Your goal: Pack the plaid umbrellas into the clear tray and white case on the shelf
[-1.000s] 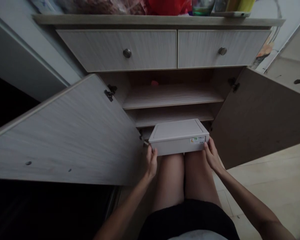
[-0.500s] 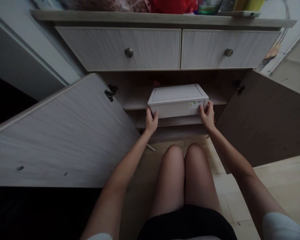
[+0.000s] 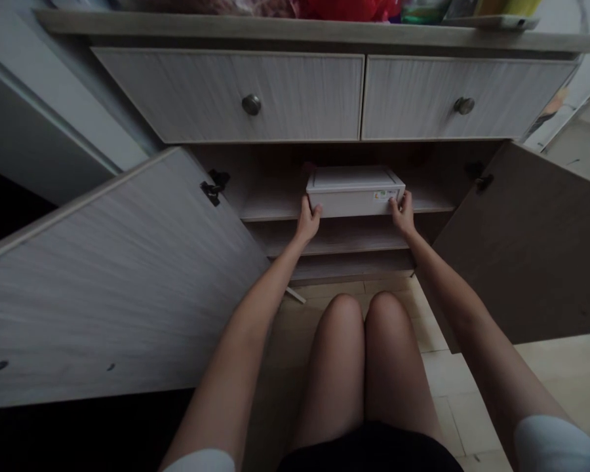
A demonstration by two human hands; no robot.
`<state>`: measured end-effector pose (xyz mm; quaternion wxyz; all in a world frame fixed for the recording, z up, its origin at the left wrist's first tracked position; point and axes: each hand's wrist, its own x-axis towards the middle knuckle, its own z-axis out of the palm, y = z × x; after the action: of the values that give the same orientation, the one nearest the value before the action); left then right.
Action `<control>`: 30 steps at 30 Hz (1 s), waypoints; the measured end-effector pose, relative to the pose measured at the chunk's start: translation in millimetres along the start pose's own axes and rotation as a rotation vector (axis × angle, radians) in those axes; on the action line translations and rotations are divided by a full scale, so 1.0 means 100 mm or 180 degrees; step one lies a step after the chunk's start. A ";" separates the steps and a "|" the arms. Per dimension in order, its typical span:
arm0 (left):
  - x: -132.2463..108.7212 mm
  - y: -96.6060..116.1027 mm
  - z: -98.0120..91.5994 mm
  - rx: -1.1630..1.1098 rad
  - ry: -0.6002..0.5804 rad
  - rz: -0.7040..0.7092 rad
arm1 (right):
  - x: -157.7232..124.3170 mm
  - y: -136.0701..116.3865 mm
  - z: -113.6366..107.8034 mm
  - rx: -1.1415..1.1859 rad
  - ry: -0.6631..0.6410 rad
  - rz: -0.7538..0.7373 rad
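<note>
A white lidded storage box point(image 3: 349, 204) with a small coloured label on its front right is partly inside the cabinet, at the upper shelf point(image 3: 275, 208). My left hand point(image 3: 309, 219) grips its left front corner, thumb on the front face. At the right front corner my right hand point(image 3: 403, 213) holds it the same way, thumb near the label. The fingers behind the corners are partly hidden. Whether the box's underside rests on the shelf cannot be made out.
The left cabinet door point(image 3: 128, 282) and right cabinet door point(image 3: 526, 255) stand swung out on either side of my arms. Two knobbed drawers point(image 3: 226, 92) are above the opening. Lower shelves point(image 3: 344, 237) lie beneath the box. Bags and bottles line the cabinet top point(image 3: 201, 25).
Both hands have moved the box forward, deeper into the cabinet over the upper shelf. It was tilted and nearer before; now it looks more level. The view has shifted slightly.
</note>
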<state>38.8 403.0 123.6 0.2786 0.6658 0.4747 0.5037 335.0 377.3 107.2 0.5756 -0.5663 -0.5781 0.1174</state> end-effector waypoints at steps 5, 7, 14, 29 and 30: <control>0.18 -0.05 0.10 -0.0051 0.0104 -0.0137 | 0.30 0.13 0.06 -0.0002 -0.0069 -0.0023; 0.26 -0.07 0.13 -0.0058 0.0108 -0.0166 | 0.41 0.18 0.08 -0.0065 -0.0068 -0.0009; 0.45 -0.26 0.20 0.0026 0.0108 -0.0329 | 0.52 0.34 0.14 -0.0494 -0.0092 0.0096; 0.90 -0.33 0.24 0.0343 0.0297 -0.0464 | 0.88 0.58 0.47 -0.0767 0.0372 0.0065; 0.93 -0.34 0.26 0.0277 0.0289 -0.0437 | 0.91 0.61 0.48 -0.0761 0.0399 0.0046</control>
<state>54.7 504.1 124.1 0.2614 0.6196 0.5529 0.4920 355.7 494.5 93.1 0.5381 -0.6412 -0.5468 0.0163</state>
